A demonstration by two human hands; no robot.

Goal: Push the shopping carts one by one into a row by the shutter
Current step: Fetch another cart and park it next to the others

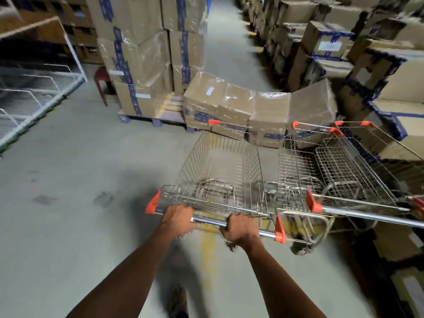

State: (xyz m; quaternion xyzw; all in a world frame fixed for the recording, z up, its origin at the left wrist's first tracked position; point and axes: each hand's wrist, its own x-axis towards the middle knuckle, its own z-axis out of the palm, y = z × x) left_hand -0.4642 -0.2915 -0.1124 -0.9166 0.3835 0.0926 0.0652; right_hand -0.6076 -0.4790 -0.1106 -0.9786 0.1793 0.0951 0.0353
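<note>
A wire shopping cart (220,166) with orange corner caps stands straight ahead of me on the grey floor. My left hand (177,220) and my right hand (239,228) both grip its chrome handle bar (208,222), side by side. Just to its right stands a second cart (339,171), with another one nested against it further right; their chrome handle (367,215) runs off the right edge. No shutter shows in this view.
A row of wrapped cardboard boxes (252,111) lies on the floor right in front of the carts. A tall pallet stack (146,56) rises behind them, with a red stool (102,81) beside it. Box stacks (367,53) line the right. White wire racks (34,92) stand left. An aisle (229,42) runs ahead.
</note>
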